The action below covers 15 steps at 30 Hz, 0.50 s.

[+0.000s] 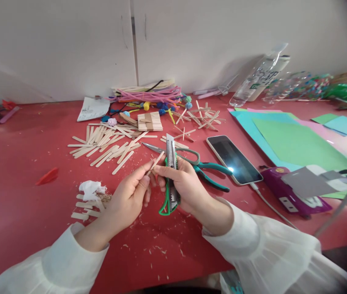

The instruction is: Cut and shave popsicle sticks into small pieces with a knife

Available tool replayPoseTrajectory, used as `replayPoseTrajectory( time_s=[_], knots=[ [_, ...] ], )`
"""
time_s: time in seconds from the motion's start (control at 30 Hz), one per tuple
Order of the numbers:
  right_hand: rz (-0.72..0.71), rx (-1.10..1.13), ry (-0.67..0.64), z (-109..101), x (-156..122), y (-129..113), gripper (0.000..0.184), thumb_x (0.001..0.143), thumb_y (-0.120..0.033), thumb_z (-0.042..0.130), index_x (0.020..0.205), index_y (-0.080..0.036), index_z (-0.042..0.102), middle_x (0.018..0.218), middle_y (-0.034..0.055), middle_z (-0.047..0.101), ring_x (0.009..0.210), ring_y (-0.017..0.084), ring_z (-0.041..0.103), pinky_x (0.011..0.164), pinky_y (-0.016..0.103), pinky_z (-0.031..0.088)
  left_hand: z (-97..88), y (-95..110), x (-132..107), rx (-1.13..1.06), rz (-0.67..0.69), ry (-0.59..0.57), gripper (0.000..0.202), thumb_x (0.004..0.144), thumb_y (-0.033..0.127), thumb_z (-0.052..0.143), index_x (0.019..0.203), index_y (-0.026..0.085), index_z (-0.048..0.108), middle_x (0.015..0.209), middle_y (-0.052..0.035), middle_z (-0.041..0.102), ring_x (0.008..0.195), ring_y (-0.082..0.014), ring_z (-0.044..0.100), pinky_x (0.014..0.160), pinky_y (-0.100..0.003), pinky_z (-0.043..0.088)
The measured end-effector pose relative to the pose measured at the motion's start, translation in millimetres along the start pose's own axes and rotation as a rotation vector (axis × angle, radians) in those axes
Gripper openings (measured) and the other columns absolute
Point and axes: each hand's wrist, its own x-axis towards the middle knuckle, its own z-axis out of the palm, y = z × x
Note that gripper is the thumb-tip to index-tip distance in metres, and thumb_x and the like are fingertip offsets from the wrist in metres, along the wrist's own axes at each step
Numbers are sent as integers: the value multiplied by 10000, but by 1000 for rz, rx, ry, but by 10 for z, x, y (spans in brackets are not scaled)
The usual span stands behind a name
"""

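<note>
Between thumb and fingers, my left hand pinches a thin wooden craft stick, which points up and to the right. My right hand is closed around a green utility knife whose blade part points away from me. The right fingertips also touch the craft stick. Behind my hands lie scissors and teal-handled pliers, partly covered. Loose craft sticks spread over the red table, with small shavings below my hands.
A phone with a cable lies right of the pliers, beside a purple device. Coloured paper sheets cover the right side. At the back are pipe cleaners, a bundle of sticks and a leaning plastic bottle. Cut stick pieces sit left.
</note>
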Motion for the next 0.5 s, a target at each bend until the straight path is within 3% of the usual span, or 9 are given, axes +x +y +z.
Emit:
replayPoseTrajectory(
  time_s=[0.17, 0.33, 0.5],
  knots=[
    [29, -14, 16, -13, 0, -8, 132, 680, -198, 626, 645, -177, 500, 425, -66, 501, 390, 68, 438, 411, 197, 334, 0, 28, -6, -19, -23, -12, 357, 918, 347, 375, 1208, 180, 500, 542, 57, 452, 468, -93, 429, 485, -210, 384],
    [42, -55, 119, -8, -2, 17, 197, 659, -212, 656, 706, -191, 466, 460, -74, 543, 381, 64, 454, 372, 179, 331, -14, 44, 48, -324, -86, -42, 211, 885, 341, 438, 802, 178, 544, 609, 53, 481, 361, -31, 334, 360, -181, 294],
    [-75, -232, 126, -18, -4, 14, 244, 746, -367, 624, 753, -207, 441, 493, -89, 534, 369, 57, 456, 360, 174, 346, -36, 55, 74, -396, -93, 34, 134, 852, 308, 484, 814, 182, 508, 690, 41, 511, 394, -30, 351, 369, -174, 286]
  ],
)
